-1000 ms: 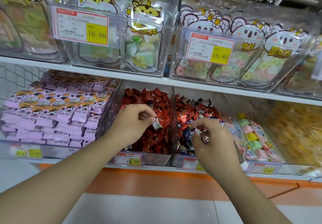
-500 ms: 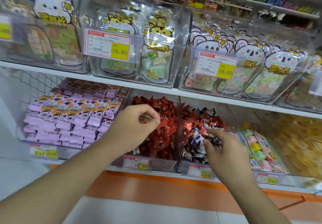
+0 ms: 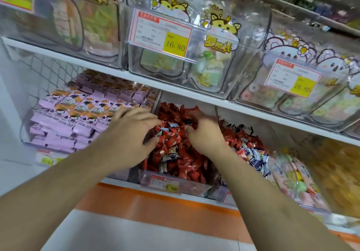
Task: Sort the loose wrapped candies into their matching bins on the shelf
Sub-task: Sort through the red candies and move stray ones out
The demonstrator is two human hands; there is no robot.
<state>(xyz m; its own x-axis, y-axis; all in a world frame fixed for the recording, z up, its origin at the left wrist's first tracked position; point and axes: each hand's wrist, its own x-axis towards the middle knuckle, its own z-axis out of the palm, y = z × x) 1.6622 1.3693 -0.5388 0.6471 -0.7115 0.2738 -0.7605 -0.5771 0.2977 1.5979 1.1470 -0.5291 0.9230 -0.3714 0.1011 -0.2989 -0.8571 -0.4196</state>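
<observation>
A clear bin (image 3: 191,187) on the lower shelf holds a heap of red wrapped candies (image 3: 183,159), with a few blue-and-white wrapped candies (image 3: 169,154) mixed in. Both my hands are down in this heap. My left hand (image 3: 132,131) curls over the left side of the pile, fingers bent around red wrappers; whether it grips one is unclear. My right hand (image 3: 205,133) is at the middle back, thumb and fingertips pinched on a small dark wrapped candy (image 3: 188,122). The neighbouring bin (image 3: 251,151) to the right holds red and blue-white candies together.
Pink and orange packets (image 3: 83,114) fill the bin to the left. Pastel candies (image 3: 292,174) and yellow ones (image 3: 335,172) lie in bins further right. Clear tubs with 16.80 price tags (image 3: 175,44) stand on the shelf above, close over my hands.
My right hand left the mixed bin and moved left into the red candy bin. My left hand went down into the same heap. The view shifted closer and to the left.
</observation>
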